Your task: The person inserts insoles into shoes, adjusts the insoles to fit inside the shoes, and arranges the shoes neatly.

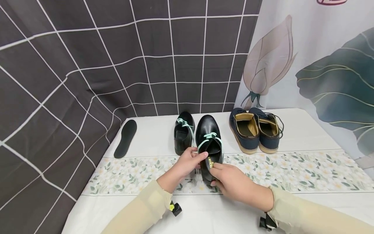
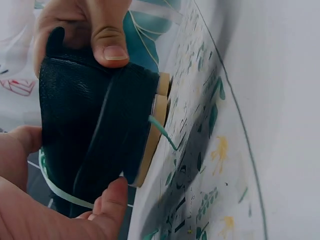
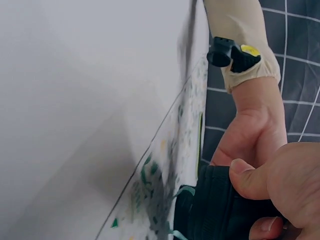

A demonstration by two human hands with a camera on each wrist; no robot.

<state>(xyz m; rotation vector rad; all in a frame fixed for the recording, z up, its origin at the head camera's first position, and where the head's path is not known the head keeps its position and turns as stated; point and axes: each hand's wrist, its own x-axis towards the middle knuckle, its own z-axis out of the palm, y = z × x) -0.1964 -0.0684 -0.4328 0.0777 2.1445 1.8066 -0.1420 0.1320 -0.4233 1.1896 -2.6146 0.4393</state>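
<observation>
A black leather shoe [image 1: 207,126] with mint-green laces is between both hands, its toe pointing away from me. My left hand [image 1: 188,162] grips its left side, with the thumb over the opening's edge. At the heel, my right hand [image 1: 233,180] pinches the rim, its thumb on top in the right wrist view. Gold lettering shows on the lining or insole [image 1: 210,161] inside. The left wrist view shows the smooth outer side of the shoe [image 2: 75,110]. Left of it stands the matching black shoe [image 1: 184,131], also mint-laced. Whether the held shoe's sole touches the table cannot be told.
A dark flat insole [image 1: 125,138] lies at the far left of the white table [image 1: 146,130]. Two navy shoes [image 1: 245,130] with tan soles stand together at the back right. A flowered strip [image 1: 128,175] crosses the table; a dark checked curtain [image 1: 187,65] hangs behind.
</observation>
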